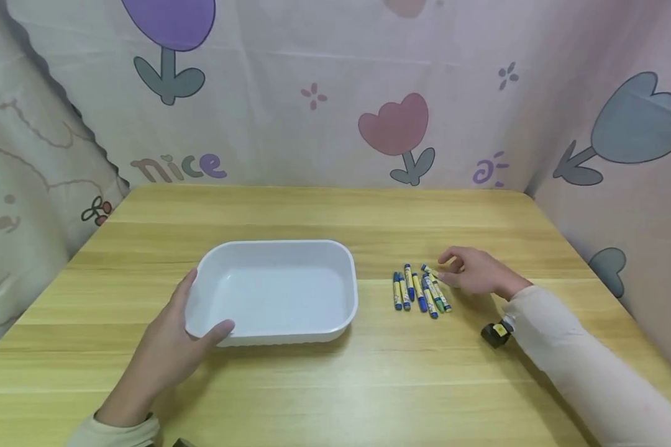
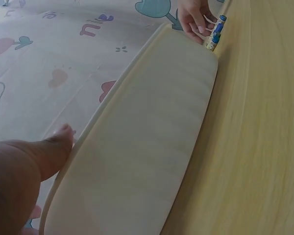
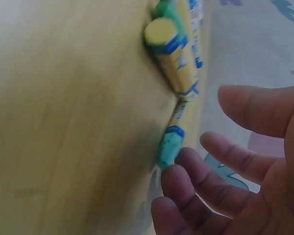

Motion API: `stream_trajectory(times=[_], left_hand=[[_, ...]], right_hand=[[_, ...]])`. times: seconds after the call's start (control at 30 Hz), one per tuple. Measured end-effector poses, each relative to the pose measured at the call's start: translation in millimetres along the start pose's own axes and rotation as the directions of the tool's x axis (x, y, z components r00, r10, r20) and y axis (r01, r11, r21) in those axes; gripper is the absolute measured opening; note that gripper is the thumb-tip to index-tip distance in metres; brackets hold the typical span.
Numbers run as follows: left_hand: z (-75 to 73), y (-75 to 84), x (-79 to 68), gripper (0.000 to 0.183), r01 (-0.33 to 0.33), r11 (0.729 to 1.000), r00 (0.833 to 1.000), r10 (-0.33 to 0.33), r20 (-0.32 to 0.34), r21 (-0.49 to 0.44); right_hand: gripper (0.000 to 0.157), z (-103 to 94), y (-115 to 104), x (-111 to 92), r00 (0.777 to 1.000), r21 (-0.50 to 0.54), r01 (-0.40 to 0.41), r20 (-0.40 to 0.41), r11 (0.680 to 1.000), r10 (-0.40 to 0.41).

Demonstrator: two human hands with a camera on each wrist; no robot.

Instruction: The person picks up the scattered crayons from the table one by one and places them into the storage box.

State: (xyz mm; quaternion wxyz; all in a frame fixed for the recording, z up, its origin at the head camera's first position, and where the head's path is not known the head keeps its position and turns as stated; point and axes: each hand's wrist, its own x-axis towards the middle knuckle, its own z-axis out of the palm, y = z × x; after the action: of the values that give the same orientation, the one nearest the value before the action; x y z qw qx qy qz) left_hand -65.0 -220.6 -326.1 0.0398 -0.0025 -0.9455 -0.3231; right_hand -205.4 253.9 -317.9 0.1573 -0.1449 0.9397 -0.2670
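All visible crayons (image 1: 419, 292) lie right of the tray (image 1: 274, 292), work apparently barely begun: left hand (image 1: 170, 338) pinching the tray, right hand (image 1: 475, 272) with fingers spread.

Most fingers of the left hand (image 1: 170, 338) were hidden beside the white tray (image 1: 285, 339). Print on the crayons (image 1: 430, 298) was too small to read, and several blurred in the right wrist view. Whether the right hand (image 1: 472, 271) touched the green-tipped crayon (image 3: 172, 142) was unclear. The top edge cropped the far-left purple tulip (image 1: 173, 23).
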Motion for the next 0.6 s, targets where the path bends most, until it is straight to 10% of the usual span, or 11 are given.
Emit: stream_trajectory(times=[0.6], left_hand=[[-0.4, -3.5, 1.6, 0.121, -0.061, 0.996, 0.996, 0.057, 0.068, 0.062]], right_hand=[[0.028, -1.4, -1.7, 16.3, 0.994, -0.078, 0.053, 0.095, 0.996, -0.046]])
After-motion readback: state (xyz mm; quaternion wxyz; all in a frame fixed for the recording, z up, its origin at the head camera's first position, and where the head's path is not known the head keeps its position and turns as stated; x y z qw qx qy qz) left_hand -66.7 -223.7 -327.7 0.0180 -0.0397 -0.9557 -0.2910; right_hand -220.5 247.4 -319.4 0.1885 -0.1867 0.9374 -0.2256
